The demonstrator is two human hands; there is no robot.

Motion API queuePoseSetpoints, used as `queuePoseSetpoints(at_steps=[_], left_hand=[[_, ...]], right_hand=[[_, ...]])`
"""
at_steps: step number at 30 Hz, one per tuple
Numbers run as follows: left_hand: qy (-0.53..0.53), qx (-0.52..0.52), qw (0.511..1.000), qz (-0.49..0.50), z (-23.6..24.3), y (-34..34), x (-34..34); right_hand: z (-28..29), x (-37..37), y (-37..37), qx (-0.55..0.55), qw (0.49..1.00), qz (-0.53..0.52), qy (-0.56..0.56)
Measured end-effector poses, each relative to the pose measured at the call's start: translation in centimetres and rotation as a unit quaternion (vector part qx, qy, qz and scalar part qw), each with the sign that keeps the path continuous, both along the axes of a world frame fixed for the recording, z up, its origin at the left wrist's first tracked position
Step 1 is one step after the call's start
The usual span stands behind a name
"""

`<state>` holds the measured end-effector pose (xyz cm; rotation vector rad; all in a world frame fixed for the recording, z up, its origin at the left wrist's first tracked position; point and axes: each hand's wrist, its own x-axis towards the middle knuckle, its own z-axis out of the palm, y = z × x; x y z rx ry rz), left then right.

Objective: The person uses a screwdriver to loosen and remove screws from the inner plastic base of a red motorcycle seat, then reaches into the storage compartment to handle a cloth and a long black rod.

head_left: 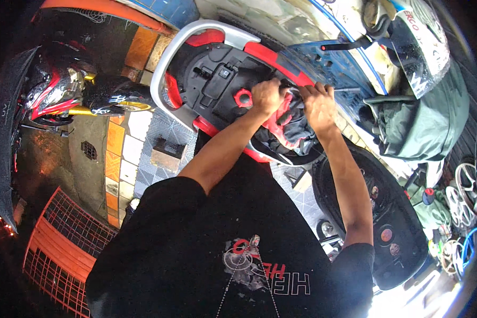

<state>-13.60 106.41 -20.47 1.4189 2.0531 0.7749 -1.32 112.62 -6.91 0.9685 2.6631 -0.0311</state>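
Observation:
Both my arms reach forward over a scooter's open rear section (212, 85), which has a black inner panel, red side trim and a pale grey grab rail (164, 58) around its far end. Beside a red round cap (243, 97), my left hand (267, 98) is closed on a bunched black-and-red fabric bundle (283, 124). My right hand (319, 106) grips the same bundle from its right side, fingers bent downward. The fabric sits in the opening of the scooter's storage well; its lower part is hidden inside.
A long black seat-like piece (387, 217) with round stickers lies to the right, under my right forearm. A red motorcycle (58, 90) stands at the left, above an orange metal rack (63, 249). Green fabric (418, 127) hangs at the right near coiled cables (456, 206).

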Motion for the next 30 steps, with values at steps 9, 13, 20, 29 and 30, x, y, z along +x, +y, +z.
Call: queuePoseSetpoints(at_steps=[9, 13, 20, 29, 30], left_hand=[[-0.174, -0.018, 0.984, -0.029, 3.3, -0.1, 1.2], [-0.165, 0.055, 0.984, -0.033, 2.6, 1.6, 3.1], [-0.085, 0.019, 0.994, -0.06, 3.6, 2.0, 1.5], [-0.107, 0.0, 0.994, 0.0, 4.3, 2.3, 3.7], [-0.11, -0.016, 0.994, 0.012, 4.0, 2.7, 3.8]], right_hand=[[-0.5, -2.1, 1.2, -0.125, 0.929, -0.305, 0.168], [-0.8, -0.7, 1.1, -0.148, 0.889, -0.356, 0.247], [3.6, -1.5, 1.9, 0.006, 1.0, -0.008, -0.029], [0.9, -0.5, 2.9, -0.029, 0.982, -0.187, 0.019], [1.6, -0.3, 2.8, -0.067, 0.978, -0.195, 0.009]])
